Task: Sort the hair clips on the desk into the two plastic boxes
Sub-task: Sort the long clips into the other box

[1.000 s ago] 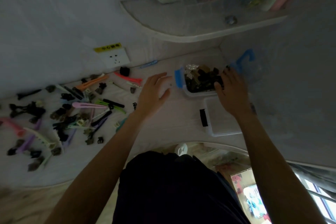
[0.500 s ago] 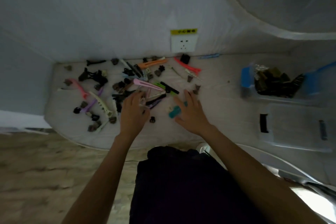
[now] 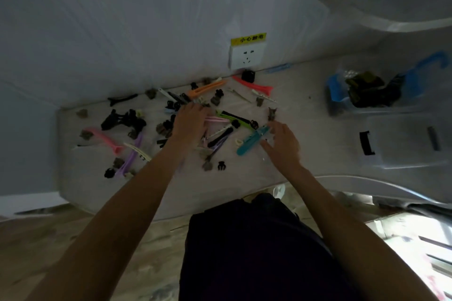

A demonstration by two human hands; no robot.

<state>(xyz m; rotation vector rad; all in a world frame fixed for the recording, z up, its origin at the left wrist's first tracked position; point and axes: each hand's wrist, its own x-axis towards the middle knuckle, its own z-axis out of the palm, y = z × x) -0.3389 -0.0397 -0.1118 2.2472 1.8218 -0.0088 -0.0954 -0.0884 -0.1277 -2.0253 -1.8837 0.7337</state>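
While far box (image 3: pixel 342 105) holds dark clips | near box (image 3: pixel 403 161) looks bare | hands' grasp unclear

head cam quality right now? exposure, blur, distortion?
Head view: dim and underexposed over the white desk; blown-out glare at the bottom-right corner; the clear plastic box with blue latches is smeared by blur; wide-angle bending curves the desk edge.

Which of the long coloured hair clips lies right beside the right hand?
The teal long clip, at the right hand's fingertips; orange, red and pink ones lie farther off.
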